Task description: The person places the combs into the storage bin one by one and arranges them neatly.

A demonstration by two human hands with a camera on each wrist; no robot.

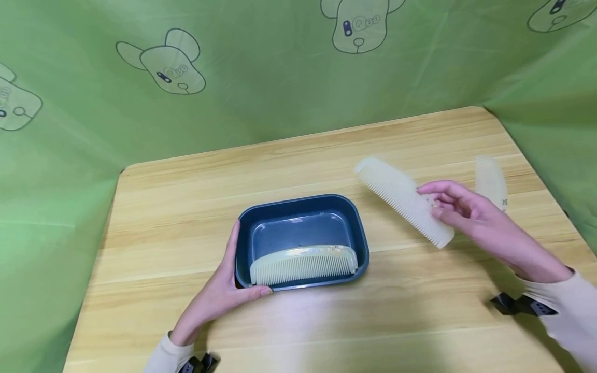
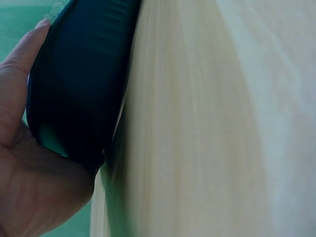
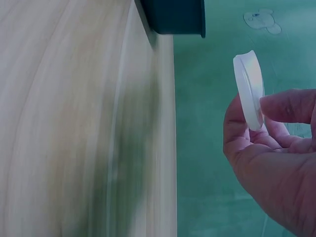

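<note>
In the head view a dark blue plastic box (image 1: 298,204) stands on the wooden table. My left hand (image 1: 224,287) holds its near left corner, thumb along the front wall and fingers along the left side; the left wrist view shows the palm against the box wall (image 2: 79,84). One pale comb (image 1: 303,264) lies inside along the front, teeth toward me. To the right of the box, my right hand (image 1: 462,210) pinches a second pale comb (image 1: 396,194) between thumb and fingers, above the table. The right wrist view shows this comb (image 3: 249,89) nearly end-on.
A third pale comb (image 1: 489,178) lies on the table (image 1: 420,321) at the right, partly hidden behind my right hand. Green cloth (image 1: 261,93) with printed bear heads hangs behind and beside the table.
</note>
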